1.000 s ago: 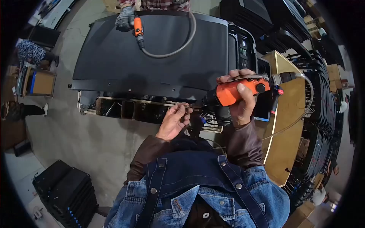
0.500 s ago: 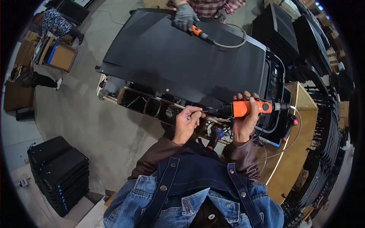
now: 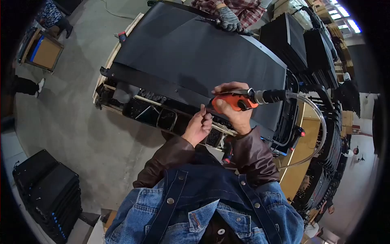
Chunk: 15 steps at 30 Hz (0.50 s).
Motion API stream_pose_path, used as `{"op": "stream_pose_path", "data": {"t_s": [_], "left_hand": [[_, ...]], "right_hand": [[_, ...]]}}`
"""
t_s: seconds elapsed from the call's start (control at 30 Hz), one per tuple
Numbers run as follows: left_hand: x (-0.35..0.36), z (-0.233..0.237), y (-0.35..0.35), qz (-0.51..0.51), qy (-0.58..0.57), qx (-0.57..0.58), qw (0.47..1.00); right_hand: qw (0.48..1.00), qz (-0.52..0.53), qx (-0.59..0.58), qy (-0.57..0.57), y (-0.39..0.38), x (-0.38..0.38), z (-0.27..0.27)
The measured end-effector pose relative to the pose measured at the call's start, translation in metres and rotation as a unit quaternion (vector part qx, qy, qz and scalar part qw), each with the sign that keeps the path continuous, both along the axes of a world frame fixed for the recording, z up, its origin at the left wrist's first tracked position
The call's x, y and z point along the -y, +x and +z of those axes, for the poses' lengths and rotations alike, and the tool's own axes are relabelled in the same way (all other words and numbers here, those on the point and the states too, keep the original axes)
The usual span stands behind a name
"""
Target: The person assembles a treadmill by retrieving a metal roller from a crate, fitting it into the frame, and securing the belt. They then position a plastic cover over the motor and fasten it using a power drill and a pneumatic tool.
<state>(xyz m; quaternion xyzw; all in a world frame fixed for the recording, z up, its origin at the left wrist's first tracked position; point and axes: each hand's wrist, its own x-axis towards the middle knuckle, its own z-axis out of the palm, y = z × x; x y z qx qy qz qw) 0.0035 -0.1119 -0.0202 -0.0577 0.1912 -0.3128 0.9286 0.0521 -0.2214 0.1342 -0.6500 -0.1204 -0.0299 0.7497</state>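
Note:
My right hand (image 3: 237, 116) grips an orange air screwdriver (image 3: 232, 100) over the near edge of a large black panel (image 3: 199, 53). A clear hose (image 3: 319, 118) runs from its back end and loops down to the right. Close to the tool's front end is my left hand (image 3: 199, 127), fingers curled and index finger raised; whatever is inside the fingers is hidden. The tool's tip cannot be seen clearly. Under both hands runs a narrow wooden tray (image 3: 166, 118) with compartments along the panel's near side.
Across the panel, a co-worker's gloved hand (image 3: 228, 19) holds a dark-ended tool. A red-and-black power tool (image 3: 228, 155) hangs at the tray, another (image 3: 298, 136) at the right. Stacked black panels (image 3: 46, 195) stand lower left. Shelving with black parts (image 3: 325, 162) lines the right side.
My right hand has swung the screwdriver left and over the panel edge, its back end turned up. My left hand stays nearby, fingers curled. The co-worker's gloved hand has moved right.

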Motion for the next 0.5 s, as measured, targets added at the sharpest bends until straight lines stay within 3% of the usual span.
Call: {"op": "stream_pose_path", "data": {"t_s": [0.13, 0.17, 0.23, 0.4, 0.47, 0.5], "left_hand": [[-0.01, 0.022, -0.002, -0.05, 0.212, -0.005, 0.976], [-0.014, 0.026, -0.002, -0.068, 0.288, 0.015, 0.955], [-0.024, 0.02, -0.013, -0.079, 0.293, 0.009, 0.953], [-0.052, -0.008, -0.057, -0.078, 0.303, -0.05, 0.948], [-0.057, -0.011, -0.063, -0.058, 0.338, -0.033, 0.939], [-0.056, -0.005, -0.063, -0.042, 0.43, -0.041, 0.901]], "right_hand": [[0.968, 0.196, 0.002, -0.155, 0.035, -0.012, 0.014], [0.965, 0.218, -0.019, -0.141, 0.04, -0.02, 0.013], [0.963, 0.222, -0.085, -0.128, 0.047, -0.033, 0.014], [0.944, 0.302, -0.046, -0.128, 0.058, -0.028, 0.008], [0.954, 0.262, -0.075, -0.127, 0.061, -0.026, 0.011], [0.954, 0.268, -0.064, -0.114, 0.063, -0.026, 0.01]]}}
